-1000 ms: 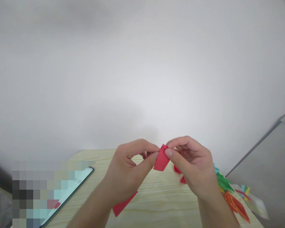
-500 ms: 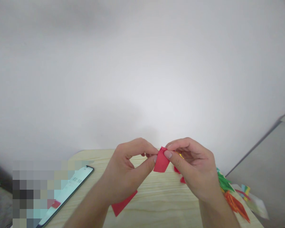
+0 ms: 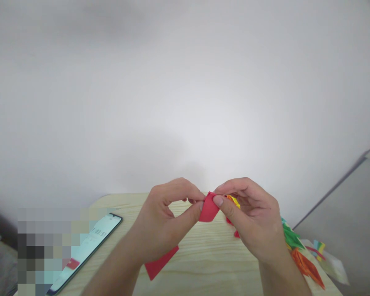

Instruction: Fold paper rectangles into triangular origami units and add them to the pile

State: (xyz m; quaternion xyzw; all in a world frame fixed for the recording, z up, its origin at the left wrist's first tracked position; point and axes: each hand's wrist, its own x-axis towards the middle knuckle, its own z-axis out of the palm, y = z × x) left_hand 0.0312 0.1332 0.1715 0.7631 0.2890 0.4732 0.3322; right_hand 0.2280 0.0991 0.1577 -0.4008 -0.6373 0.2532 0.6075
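Note:
A small folded piece of red paper [image 3: 209, 209] is held up over the table between both hands. My left hand [image 3: 169, 222] pinches its left edge between thumb and forefinger. On the other side, my right hand [image 3: 249, 213] grips the upper right part, thumb on the near face and fingers behind. Another piece of red paper [image 3: 162, 263] lies on the table, partly hidden by my left wrist. Small red bits [image 3: 237, 234] and something yellow and orange [image 3: 233, 200] show beside my right hand, mostly covered by it.
A phone [image 3: 89, 250] with a lit screen lies at the left of the light wooden table [image 3: 200, 267]. Green [image 3: 291, 236] and orange [image 3: 306, 265] folded paper pieces sit at the right edge. A clear plastic bag [image 3: 334, 265] is beyond them. A white wall rises behind.
Both hands keep their hold on the red paper, which has tilted slightly. My right fingers have shifted a little, so more of the yellow and orange thing behind shows.

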